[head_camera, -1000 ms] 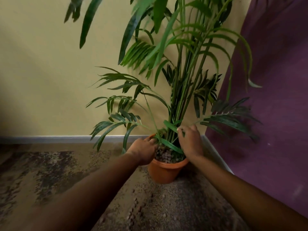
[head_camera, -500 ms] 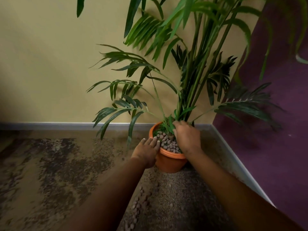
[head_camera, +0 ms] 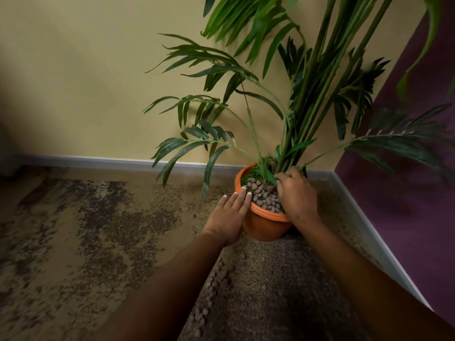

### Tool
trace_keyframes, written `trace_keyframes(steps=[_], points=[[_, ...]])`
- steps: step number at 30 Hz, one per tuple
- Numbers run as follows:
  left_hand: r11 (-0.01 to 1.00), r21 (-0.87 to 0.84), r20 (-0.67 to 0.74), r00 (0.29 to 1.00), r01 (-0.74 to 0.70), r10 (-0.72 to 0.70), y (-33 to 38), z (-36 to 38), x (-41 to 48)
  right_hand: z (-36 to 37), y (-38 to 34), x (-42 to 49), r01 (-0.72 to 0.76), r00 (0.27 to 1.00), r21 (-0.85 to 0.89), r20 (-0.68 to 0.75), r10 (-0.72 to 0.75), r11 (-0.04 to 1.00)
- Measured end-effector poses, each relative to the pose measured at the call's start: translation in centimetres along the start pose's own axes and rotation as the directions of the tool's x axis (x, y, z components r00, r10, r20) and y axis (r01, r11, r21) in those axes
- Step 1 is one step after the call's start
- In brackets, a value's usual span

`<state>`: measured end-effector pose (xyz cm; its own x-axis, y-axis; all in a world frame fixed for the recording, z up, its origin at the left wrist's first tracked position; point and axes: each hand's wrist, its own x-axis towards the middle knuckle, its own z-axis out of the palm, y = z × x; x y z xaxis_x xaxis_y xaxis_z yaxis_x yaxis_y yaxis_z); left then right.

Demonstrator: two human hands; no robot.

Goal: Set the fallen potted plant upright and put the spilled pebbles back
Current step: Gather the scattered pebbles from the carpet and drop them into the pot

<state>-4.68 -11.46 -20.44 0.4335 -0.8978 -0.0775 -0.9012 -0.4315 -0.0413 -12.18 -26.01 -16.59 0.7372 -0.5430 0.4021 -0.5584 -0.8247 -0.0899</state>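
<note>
Head view — the only one I have: the terracotta-coloured pot [head_camera: 264, 223] stands upright on the patterned carpet [head_camera: 98, 230], tucked into the corner where the yellow wall [head_camera: 98, 82] meets the purple wall [head_camera: 406, 193]. The palm's stems [head_camera: 310, 114] rise straight out of it.

My right hand [head_camera: 296, 193] lies over the far-right part of the pot's fill, fingers curled down at the stem bases; whether it pinches anything I cannot tell. My left hand [head_camera: 229, 215] is flat and released, its fingertips [head_camera: 246, 195] touching the pot's near-left rim.

A second ago that left hand was clenched above the pot's pebbles [head_camera: 263, 195]; now it sits outside the rim, emptied and spread. The pot looks nearly level with pebbles, so I judge that handful has gone in.

Nearer me than the pot, a loose trail of spilled pebbles [head_camera: 214, 286] runs down the carpet — mostly in shadow between my forearms. So the righting looks done, and the gathering isn't. I'd guess the left hand goes to that trail next, while the right steadies the stems.
</note>
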Motion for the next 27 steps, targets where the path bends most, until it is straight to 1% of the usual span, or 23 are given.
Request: trace_keyframes(steps=[2, 3, 4, 6, 8, 10, 12, 14, 16, 17, 18, 19, 21, 22, 24, 25, 27], points=[[1.0, 0.023, -0.01, 1.0, -0.004, 0.004, 0.0, 0.4, -0.4, -0.2, -0.2, -0.5, -0.006, 0.996, 0.078, -0.087, 0.013, 0.997], [0.999, 0.039, -0.013, 1.0, -0.006, 0.006, 0.0, 0.5, -0.6, -0.5, -0.5, -0.8, 0.017, 0.99, 0.122, -0.142, 0.001, 0.992], [0.998, 0.056, -0.013, 1.0, -0.006, 0.006, -0.1, 0.5, -0.9, -0.7, -0.8, -1.2, 0.064, 0.979, 0.151, -0.199, -0.033, 0.986], [0.997, 0.078, 0.001, 1.0, -0.004, 0.004, -0.2, 0.7, -1.5, -1.1, -1.6, -1.8, 0.191, 0.944, 0.149, -0.3, -0.14, 0.97], [0.995, 0.1, 0.03, 1.0, 0.0, -0.003, -0.5, 1.1, -2.3, -1.2, -2.5, -2.6, 0.32, 0.908, 0.124, -0.323, -0.266, 0.939], [0.992, 0.123, 0.062, 0.998, 0.008, -0.016, -0.9, 1.7, -3.2, -0.8, -3.3, -3.5, 0.439, 0.871, 0.084, -0.285, -0.401, 0.895], [0.99, 0.138, 0.096, 0.995, 0.021, -0.035, -1.4, 2.3, -4.3, -0.1, -4.1, -4.6, 0.551, 0.82, 0.032, -0.203, -0.535, 0.834], [0.989, 0.142, 0.133, 0.989, 0.044, -0.063, -1.8, 3.0, -5.5, 1.0, -4.7, -5.9, 0.644, 0.764, 0.046, -0.1, -0.637, 0.764], [0.989, 0.126, 0.173, 0.979, 0.084, -0.105, -2.2, 4.0, -6.9, 2.4, -5.3, -7.0, 0.693, 0.715, 0.085, 0.043, -0.698, 0.715], [0.988, 0.107, 0.192, 0.973, 0.111, -0.13, -2.3, 4.5, -7.7, 3.2, -5.6, -7.5, 0.69, 0.702, 0.11, 0.14, -0.699, 0.715], [0.986, 0.085, 0.212, 0.965, 0.14, -0.155, -2.3, 5.2, -8.4, 4.1, -5.9, -8.0, 0.662, 0.698, 0.135, 0.246, -0.673, 0.737], [0.984, 0.065, 0.235, 0.955, 0.168, -0.179, -2.3, 5.8, -9.2, 5.1, -6.1, -8.3, 0.614, 0.694, 0.153, 0.363, -0.622, 0.775], [0.972, 0.021, 0.281, 0.931, 0.236, -0.232, -2.1, 7.2, -10.6, 6.6, -6.6, -8.9, 0.469, 0.672, 0.178, 0.564, -0.48, 0.865], [0.96, 0.0, 0.296, 0.917, 0.28, -0.267, -1.9, 7.8, -11.2, 7.3, -6.7, -9.3, 0.398, 0.66, 0.188, 0.622, -0.422, 0.898], [0.92, -0.02, 0.302, 0.879, 0.392, -0.368, -1.3, 9.1, -12.3, 8.6, -6.7, -10.1, 0.276, 0.644, 0.218, 0.681, -0.349, 0.936], [0.884, -0.034, 0.305, 0.847, 0.466, -0.435, -0.9, 9.6, -12.6, 9.1, -6.6, -10.5, 0.219, 0.63, 0.238, 0.706, -0.323, 0.946], [0.772, -0.085, 0.33, 0.749, 0.629, -0.574, -0.2, 10.4, -13.2, 10.0, -6.4, -11.3, 0.096, 0.596, 0.273, 0.754, -0.275, 0.957]])
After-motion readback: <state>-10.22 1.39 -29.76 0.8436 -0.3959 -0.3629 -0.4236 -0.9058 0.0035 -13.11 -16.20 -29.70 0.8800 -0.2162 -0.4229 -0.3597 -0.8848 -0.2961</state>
